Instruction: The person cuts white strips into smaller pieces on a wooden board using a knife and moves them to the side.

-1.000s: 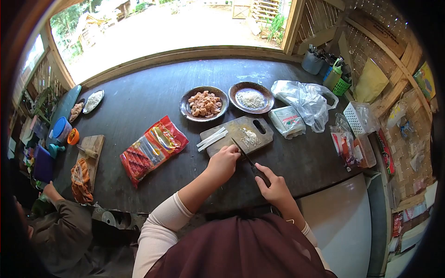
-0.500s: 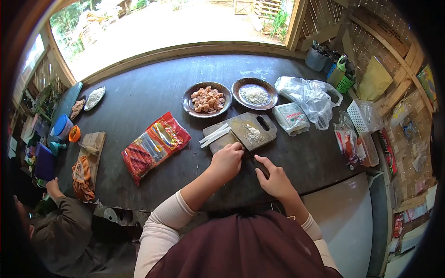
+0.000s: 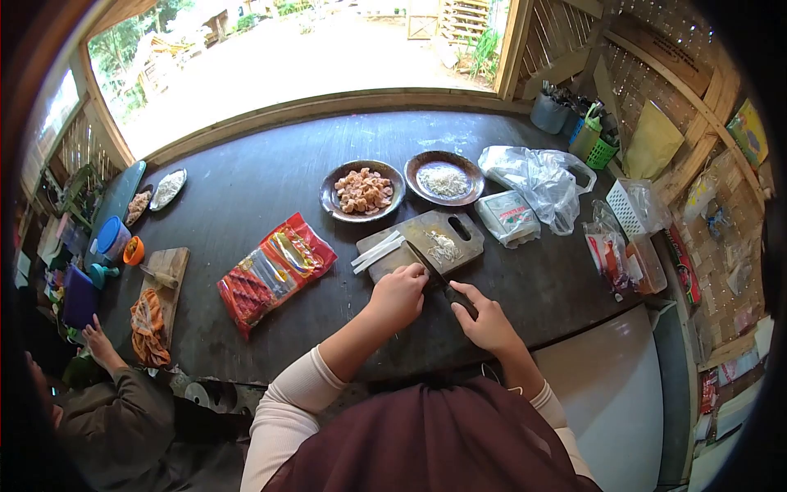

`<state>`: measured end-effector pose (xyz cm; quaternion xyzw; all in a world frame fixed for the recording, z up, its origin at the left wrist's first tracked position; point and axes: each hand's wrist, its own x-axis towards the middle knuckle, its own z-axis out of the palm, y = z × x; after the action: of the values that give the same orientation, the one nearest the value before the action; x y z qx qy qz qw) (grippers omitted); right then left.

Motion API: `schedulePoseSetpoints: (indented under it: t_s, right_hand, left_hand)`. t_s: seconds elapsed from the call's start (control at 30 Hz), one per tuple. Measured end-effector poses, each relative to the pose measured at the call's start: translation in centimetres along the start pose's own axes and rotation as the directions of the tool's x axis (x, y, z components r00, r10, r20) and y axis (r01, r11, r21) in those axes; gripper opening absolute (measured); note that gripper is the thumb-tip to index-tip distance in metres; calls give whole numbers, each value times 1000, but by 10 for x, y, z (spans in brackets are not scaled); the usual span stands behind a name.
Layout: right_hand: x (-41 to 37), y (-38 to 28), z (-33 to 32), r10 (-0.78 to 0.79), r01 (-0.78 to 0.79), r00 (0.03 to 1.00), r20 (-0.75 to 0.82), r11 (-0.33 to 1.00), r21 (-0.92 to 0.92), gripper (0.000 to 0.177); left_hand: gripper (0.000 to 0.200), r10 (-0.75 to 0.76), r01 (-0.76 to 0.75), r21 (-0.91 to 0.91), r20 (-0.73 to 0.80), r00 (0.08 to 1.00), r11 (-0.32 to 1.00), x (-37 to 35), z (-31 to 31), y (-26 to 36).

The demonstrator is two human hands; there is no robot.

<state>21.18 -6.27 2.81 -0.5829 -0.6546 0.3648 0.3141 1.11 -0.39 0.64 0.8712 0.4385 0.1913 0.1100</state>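
My right hand (image 3: 489, 323) is wrapped round the dark handle of a knife (image 3: 431, 267), whose blade slants over a worn wooden cutting board (image 3: 395, 266). Beside the blade, my left hand (image 3: 399, 297) is closed with its fingers curled at the board's near edge; anything beneath them is hidden. Long white strips (image 3: 378, 251) lie on the board's left part. Small white cut pieces (image 3: 443, 247) are scattered right of the blade. Behind the board stand a plate of pinkish-brown chunks (image 3: 364, 191) and a dark plate (image 3: 411, 166) holding white shreds (image 3: 445, 181).
A red food packet (image 3: 277, 272) lies left of the board. Plastic bags (image 3: 541, 176) and a white wrapped pack (image 3: 508, 216) sit to its right. At far left, another person's hand (image 3: 102, 341) is near an orange cloth (image 3: 148, 328) and a small board (image 3: 174, 271).
The knife's blade shows more plainly, and my right hand's fingers sit closer round the handle. The other person's hand has lifted with fingers spread. The view has tilted slightly.
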Motion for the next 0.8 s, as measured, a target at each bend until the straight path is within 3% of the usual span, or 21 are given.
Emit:
schedulePoseSetpoints:
  t_s: [0.17,0.5,0.8]
  right_hand:
    - [-5,4,2,-63,61,995,-76,998,-29,43]
    - [-14,1,4,1,-4,998,-55,998,-59,43]
    - [-1,4,5,-72,67,996,-47,993,-97,43]
  left_hand:
    - [33,-26,26,-4,17,1000,1000,-1,-1,2]
    - [31,-30,31,-41,20,999,999,-1,1,1]
    - [33,-20,20,-25,30,999,999,-1,3,1]
